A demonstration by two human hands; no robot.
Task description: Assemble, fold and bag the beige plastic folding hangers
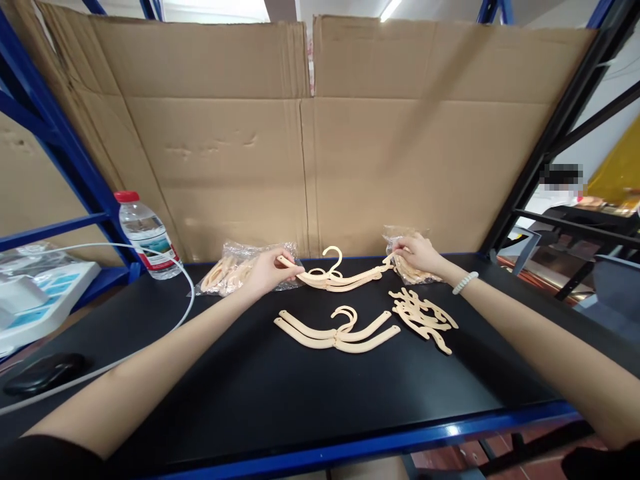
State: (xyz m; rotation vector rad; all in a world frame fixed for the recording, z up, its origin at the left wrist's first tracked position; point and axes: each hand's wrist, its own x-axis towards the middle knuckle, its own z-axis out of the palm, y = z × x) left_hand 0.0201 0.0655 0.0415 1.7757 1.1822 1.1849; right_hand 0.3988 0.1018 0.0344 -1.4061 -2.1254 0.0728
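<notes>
My left hand [273,272] pinches the left end of a cream-coloured clothes hanger [313,277] between thumb and fingers. At the opposite end, my right hand [416,255] has its fingertips closed on the same hanger's right tip; whether a separate small piece is also in them I cannot tell. At least one other hanger lies under or against the held one, overlapping it. Nearer to me, two more hangers [345,341] rest side by side on the black table [300,393], hooks pointing away. Several loose cream-coloured hanger parts [423,317] form a pile below my right hand.
Clear plastic bags with cream-coloured parts lie behind each hand: a left bag [225,270] and a right bag [413,272]. A water bottle [150,233], white cable [193,293], black mouse [45,375] and power strip [50,293] are at left. Cardboard [225,167] walls the back.
</notes>
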